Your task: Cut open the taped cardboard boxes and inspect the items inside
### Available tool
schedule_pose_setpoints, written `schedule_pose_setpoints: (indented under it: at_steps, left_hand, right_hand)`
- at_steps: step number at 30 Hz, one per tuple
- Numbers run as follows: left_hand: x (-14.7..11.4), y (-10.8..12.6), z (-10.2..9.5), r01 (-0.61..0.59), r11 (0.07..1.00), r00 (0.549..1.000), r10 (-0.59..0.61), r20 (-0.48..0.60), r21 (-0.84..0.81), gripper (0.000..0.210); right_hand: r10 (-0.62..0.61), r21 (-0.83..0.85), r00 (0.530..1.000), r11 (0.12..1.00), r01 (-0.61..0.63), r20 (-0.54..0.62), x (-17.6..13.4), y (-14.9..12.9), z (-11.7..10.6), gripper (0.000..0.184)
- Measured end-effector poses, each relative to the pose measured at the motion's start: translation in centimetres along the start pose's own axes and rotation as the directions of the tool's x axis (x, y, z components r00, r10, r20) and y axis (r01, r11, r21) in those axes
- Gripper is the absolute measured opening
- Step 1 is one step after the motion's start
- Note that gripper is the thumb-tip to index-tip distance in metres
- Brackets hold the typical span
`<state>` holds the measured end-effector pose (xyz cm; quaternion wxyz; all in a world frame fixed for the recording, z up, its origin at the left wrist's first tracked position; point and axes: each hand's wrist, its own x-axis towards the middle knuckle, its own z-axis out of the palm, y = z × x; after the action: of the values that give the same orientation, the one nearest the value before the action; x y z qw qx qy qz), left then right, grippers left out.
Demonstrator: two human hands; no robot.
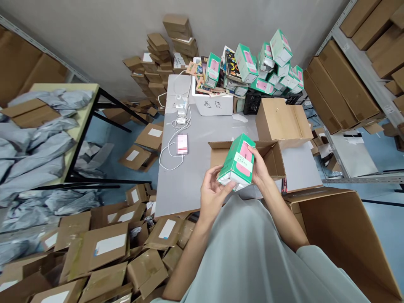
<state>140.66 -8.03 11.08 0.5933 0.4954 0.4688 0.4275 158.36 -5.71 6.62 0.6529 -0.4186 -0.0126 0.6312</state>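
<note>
Both my hands hold a green and white product box (239, 162) with a pink picture on its face, tilted above the table. My left hand (214, 187) wraps its lower left end, thumb on the white end flap. On the right edge, my right hand (259, 167) grips with fingers over the pink face. Directly behind and below it stands an open cardboard box (274, 158), its inside partly hidden by the product box and my hand. More green product boxes (246, 63) are heaped at the back of the table.
A white bin (213, 105) with books and boxes stands at the table's (179, 189) back, near a closed carton (284, 120). A phone (182, 144) lies with white cables. Cartons (107, 248) cover the floor at left; a large open carton (341, 227) is at right.
</note>
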Motion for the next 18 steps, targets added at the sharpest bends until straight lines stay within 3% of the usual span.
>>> schedule_pose_setpoints:
  at_steps: [8,18]
  left_hand:
    - [-0.8,0.3,1.1,0.017,1.0,0.996,-0.015,-0.082,0.026,0.065]
    - [-0.9,0.1,1.9,-0.081,0.995,0.99,0.086,-0.113,0.049,0.064]
  right_hand:
    - [-0.167,-0.013,0.984,0.986,0.167,-0.053,0.0,0.3,-0.8,0.049]
    - [-0.129,-0.014,0.991,0.992,0.128,-0.033,-1.3,0.3,-0.3,0.051]
